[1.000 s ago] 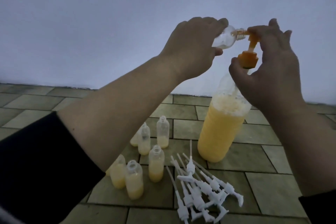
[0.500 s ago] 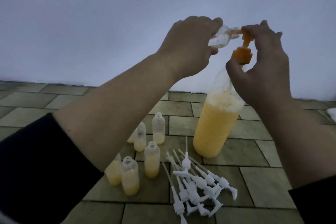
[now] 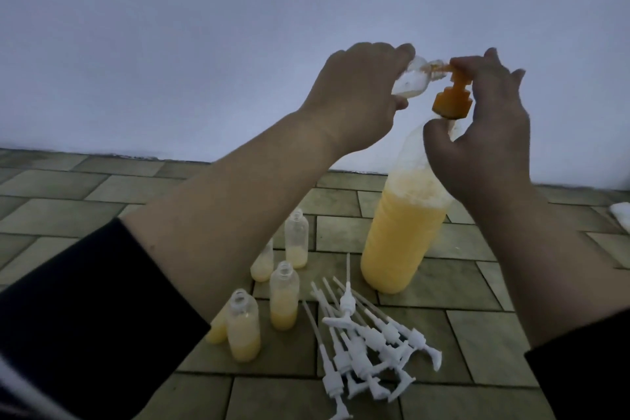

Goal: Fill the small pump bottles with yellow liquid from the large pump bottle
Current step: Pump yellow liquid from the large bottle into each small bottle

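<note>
A large clear bottle (image 3: 402,232) about two thirds full of yellow liquid stands on the tiled floor, topped by an orange pump (image 3: 451,100). My right hand (image 3: 484,133) has its fingers on the pump head and its thumb at the bottle's neck. My left hand (image 3: 354,99) grips a small clear bottle (image 3: 174,78) tilted sideways, its mouth against the orange spout. A little liquid lies inside it.
Several small open bottles (image 3: 284,297) partly filled with yellow liquid stand on the floor under my left forearm. A heap of white pump tops with long tubes (image 3: 368,341) lies to their right. A white wall rises behind. A white object (image 3: 622,215) sits at the right edge.
The orange pump head sits slightly lower under my right hand. The view has shifted a little, and both hands keep their holds.
</note>
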Demonstrator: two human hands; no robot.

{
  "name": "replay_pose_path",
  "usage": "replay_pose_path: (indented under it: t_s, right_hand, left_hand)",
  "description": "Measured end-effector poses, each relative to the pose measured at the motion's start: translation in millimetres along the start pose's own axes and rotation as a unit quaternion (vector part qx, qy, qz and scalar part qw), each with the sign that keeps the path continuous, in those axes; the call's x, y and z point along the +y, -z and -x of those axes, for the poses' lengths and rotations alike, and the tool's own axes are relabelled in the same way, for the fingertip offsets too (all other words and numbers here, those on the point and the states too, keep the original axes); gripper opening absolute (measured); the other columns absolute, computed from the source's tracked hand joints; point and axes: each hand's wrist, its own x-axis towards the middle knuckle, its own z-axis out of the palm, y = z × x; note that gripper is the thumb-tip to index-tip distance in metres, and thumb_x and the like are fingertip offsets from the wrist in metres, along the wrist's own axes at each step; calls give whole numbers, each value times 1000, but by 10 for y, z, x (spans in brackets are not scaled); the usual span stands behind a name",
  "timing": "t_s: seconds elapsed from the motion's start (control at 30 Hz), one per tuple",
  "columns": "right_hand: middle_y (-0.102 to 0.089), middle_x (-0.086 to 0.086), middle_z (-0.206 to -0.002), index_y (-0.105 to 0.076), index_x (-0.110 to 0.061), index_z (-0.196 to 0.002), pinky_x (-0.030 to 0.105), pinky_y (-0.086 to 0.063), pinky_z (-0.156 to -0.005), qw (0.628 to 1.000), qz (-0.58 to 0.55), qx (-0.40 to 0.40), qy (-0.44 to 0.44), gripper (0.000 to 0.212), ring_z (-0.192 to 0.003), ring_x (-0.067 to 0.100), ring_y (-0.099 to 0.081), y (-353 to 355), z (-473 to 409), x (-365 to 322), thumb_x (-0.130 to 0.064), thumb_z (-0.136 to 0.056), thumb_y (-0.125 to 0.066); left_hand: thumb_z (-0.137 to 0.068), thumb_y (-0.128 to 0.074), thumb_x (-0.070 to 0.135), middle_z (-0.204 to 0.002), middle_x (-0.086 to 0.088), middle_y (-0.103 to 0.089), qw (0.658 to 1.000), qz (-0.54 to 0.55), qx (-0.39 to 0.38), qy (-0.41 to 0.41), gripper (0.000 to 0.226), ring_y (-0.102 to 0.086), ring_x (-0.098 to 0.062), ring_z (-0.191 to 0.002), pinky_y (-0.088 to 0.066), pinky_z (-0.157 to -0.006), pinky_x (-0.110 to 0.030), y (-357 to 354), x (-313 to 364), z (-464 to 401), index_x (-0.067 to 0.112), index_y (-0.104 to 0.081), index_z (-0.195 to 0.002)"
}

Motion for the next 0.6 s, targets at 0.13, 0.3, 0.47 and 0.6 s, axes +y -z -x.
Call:
replay_pose_path:
  t_s: [0.13, 0.3, 0.47, 0.6]
  right_hand:
    - [-51, -11, -130, -55, -18, -124, 22, -2, -116, 999, -48, -7, 4, 42, -143, 14, -21, 82, -141, -21, -4, -84, -53]
    - [-50, -19, -122, -57, -19, -121, 13, 1, -112, 999, -47, 9, 7, 43, -142, 11, -24, 105, -194, -24, 1, -82, -50]
    - [-45, -7, -139, -54, -19, -126, 30, -4, -116, 999, -28, 1, -14, 48, -138, 0, -13, 66, -58, -15, 6, -86, -47]
    - [-40, 4, -147, -52, -18, -128, 23, -6, -112, 999, 20, -23, 29, 41, -141, 7, -11, 158, -151, -85, -8, -88, -51]
  left_hand:
    - [-91, -56, 29, -118, 0, -58, 1000, -3, -2, 2, 38, -51, -22, -108, -39, -88, -34, 81, -74, -29, 20, -47, -127]
    - [-90, -56, 28, -115, 0, -59, 1000, 2, 21, 2, 37, -52, -22, -104, -39, -85, -34, 103, -44, -51, 20, -48, -125]
    - [-91, -55, 26, -119, -2, -58, 1000, -18, 1, 9, 38, -52, -23, -108, -39, -87, -34, -18, 2, 0, 18, -46, -127]
    - [-91, -55, 26, -118, -1, -59, 1000, -18, 9, 7, 35, -52, -23, -107, -39, -86, -34, 105, -33, -40, 18, -48, -124]
